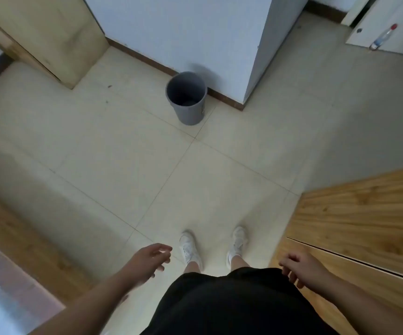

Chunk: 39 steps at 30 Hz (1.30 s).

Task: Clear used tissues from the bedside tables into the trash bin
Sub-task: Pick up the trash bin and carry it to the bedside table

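L hand (147, 262) loose, fingers spread, holds nothing. One grey trash bin (190, 114) ahead on tiles (123, 165), at the wall (183, 32) base. Two white shoes (188, 247). R hand (302, 269) relaxed, nothing in it, by the wood cabinet (365, 213). One bottle (384, 37) far right.

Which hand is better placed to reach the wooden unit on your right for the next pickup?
Right, probably. The right hand hangs empty at the edge of the wooden unit; the left hand, also empty, is over the floor tiles, across the body. No tissue is in view.
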### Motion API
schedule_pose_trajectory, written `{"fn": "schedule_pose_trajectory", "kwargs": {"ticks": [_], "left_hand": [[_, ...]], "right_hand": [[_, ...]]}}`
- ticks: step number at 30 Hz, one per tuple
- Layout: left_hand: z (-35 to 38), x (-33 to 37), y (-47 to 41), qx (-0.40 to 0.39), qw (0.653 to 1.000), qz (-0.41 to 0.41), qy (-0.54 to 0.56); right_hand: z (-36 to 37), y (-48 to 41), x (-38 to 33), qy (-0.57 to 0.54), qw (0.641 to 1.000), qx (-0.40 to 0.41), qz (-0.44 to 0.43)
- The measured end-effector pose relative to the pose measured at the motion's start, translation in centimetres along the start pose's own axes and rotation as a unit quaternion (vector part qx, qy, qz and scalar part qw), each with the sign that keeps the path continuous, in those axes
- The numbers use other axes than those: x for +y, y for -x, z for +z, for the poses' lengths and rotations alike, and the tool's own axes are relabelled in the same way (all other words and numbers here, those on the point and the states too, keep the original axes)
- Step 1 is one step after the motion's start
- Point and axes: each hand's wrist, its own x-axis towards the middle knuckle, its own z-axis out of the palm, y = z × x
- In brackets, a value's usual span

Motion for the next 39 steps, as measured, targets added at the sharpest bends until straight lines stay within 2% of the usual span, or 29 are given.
{"fn": "schedule_pose_trajectory", "kwargs": {"ticks": [6,10,17,23,28,34,39], "left_hand": [[0.8,3.1,0.4,0.041,0.998,-0.018,0.042],[1.3,2.5,1.4,0.086,0.99,-0.04,0.105],[-0.9,-1.6,0.7,0.107,0.973,-0.107,0.172],[-7.8,-0.5,-4.9,0.078,0.975,-0.115,0.176],[-17.3,5.8,-10.7,0.045,0.99,-0.065,0.117],[-28.1,17.0,-16.8,0.089,0.992,0.016,0.086],[-32.9,25.2,-21.0,0.126,0.984,0.05,0.115]], "right_hand": [[-3.7,-1.2,-0.2,0.034,0.999,0.006,0.0],[-6.7,-2.3,-3.7,0.059,0.998,-0.005,-0.035],[-10.8,-6.6,-18.0,0.035,0.991,0.03,-0.123],[-11.4,-9.7,-28.8,-0.023,0.988,0.072,-0.132],[-11.5,-11.1,-32.1,-0.013,0.991,0.085,-0.099],[-12.9,-11.9,-30.8,0.011,0.996,0.089,-0.017],[-16.7,-15.7,-31.2,0.009,0.996,0.077,0.044]]}}
